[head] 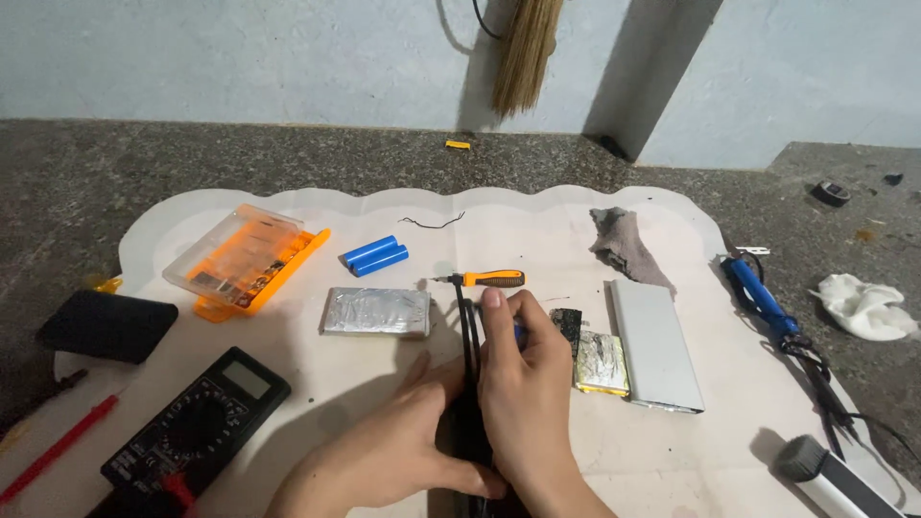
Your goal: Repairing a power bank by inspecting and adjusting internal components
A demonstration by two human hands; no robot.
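Left hand (403, 436): clenched around the near end of a thin black casing (469, 384), held edge-up near the centre of the white mat (537, 206).
Right hand (528, 384): grasping the same casing from the right, thumb pressed along its top edge.
Just beyond: orange-handled screwdriver (489, 279).
Left: silver pouch cell (376, 312), two blue cells (375, 255), black multimeter (197, 417).
Right: white shell (656, 345).

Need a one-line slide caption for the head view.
Both hands, left hand and right hand, grip a black casing on a white mat, amid a multimeter, blue cells and a screwdriver.
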